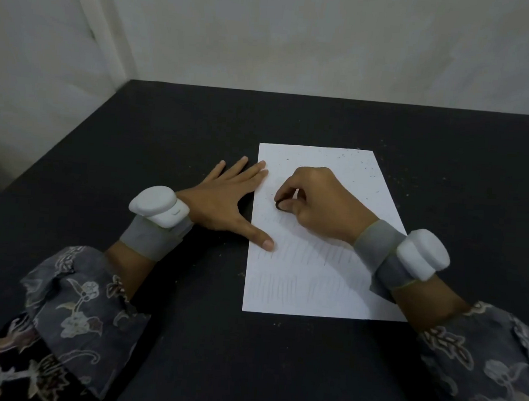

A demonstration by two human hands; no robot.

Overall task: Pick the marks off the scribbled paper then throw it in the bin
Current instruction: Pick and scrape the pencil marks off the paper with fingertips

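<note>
Patterned sleeves [68, 305] fill the bottom corners of the frame, closest to the lens, with a white wrist device [158, 206] strapped on each arm, so everything that matters sits just beyond them.

So, the paper [319, 287]: it lies flat on the dark counter [173, 136], right of centre in the frame, long axis running from the lower edge of the frame up toward the wall, tilted only a touch. Faint pencil hatching [285, 285] covers its lower half; the upper half looks mostly clean, with dark crumbs [364, 167] scattered near the top edge.

Right hand [317, 201] rests on the middle of the sheet, fingers curled in, thumb and forefinger pinching a small dark eraser [279, 205] pressed against the paper. That's clearly the nearer hand for the marks, since the remaining hatching lies directly below it in the frame, toward the person.

Left hand [225, 203] is flat and spread, mostly on the counter just left of the sheet, with its fingertips and thumb tip lapping over the paper's left edge to pin it.

My guess is the rubbing needs to work down the page along that long axis, and there's plenty of scribble left. No bin anywhere in view, so I can't say which way the throw goes.
</note>
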